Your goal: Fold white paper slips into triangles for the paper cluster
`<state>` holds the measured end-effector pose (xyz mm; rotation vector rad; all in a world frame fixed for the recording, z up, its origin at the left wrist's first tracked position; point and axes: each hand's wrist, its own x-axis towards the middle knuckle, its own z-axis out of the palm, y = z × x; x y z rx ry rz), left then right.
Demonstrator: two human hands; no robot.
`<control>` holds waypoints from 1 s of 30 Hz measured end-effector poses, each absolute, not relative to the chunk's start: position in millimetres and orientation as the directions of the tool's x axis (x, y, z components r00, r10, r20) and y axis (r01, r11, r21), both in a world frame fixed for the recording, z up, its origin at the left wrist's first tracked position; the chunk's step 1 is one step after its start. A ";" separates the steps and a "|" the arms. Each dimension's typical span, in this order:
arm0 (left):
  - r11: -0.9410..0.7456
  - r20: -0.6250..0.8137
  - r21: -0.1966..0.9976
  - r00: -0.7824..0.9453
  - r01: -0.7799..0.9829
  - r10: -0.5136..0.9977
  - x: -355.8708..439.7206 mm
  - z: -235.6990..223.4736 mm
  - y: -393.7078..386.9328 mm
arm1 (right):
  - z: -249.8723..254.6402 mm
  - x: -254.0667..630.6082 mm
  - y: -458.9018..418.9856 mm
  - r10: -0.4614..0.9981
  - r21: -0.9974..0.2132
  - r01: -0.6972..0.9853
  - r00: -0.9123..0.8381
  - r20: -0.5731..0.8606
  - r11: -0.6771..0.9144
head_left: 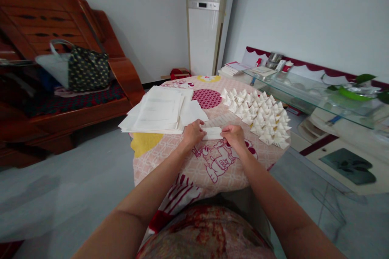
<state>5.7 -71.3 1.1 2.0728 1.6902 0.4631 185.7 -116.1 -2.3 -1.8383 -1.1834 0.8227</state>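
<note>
A small folded strip of white paper (212, 133) lies on the table between my hands. My left hand (194, 132) pinches its left end with closed fingers. At the right end, my right hand (233, 134) grips the paper's edge between thumb and fingers. Just beyond it lies a loose printed sheet (223, 120). To the left is a stack of white paper sheets (159, 109), some with faint print. Rows of small pointed folded paper pieces (259, 113) stand at the right side of the table.
The round table wears a pink patterned cloth (182, 166). At left stands a wooden bench (121, 77) with a dotted bag (88, 68). A glass-topped cabinet (319, 101) is at right, bearing cups and a green bowl (355, 93). A tall white appliance (203, 28) fills the corner.
</note>
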 end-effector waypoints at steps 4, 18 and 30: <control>-0.169 0.004 0.523 0.197 0.835 0.980 5.6 0.1 -73.3 | -0.8 187.9 -115.8 0.940 -0.885 0.387 0.313 -0.138 -0.259; -0.158 0.031 0.520 0.167 0.839 0.986 6.4 -2.5 -77.5 | 1.1 186.6 -103.8 0.935 -0.849 0.432 0.308 -0.178 -0.304; -0.083 -0.012 0.579 0.111 0.811 0.994 5.2 -0.4 -75.0 | -2.5 186.2 -99.3 0.929 -0.831 0.459 0.330 -0.168 -0.314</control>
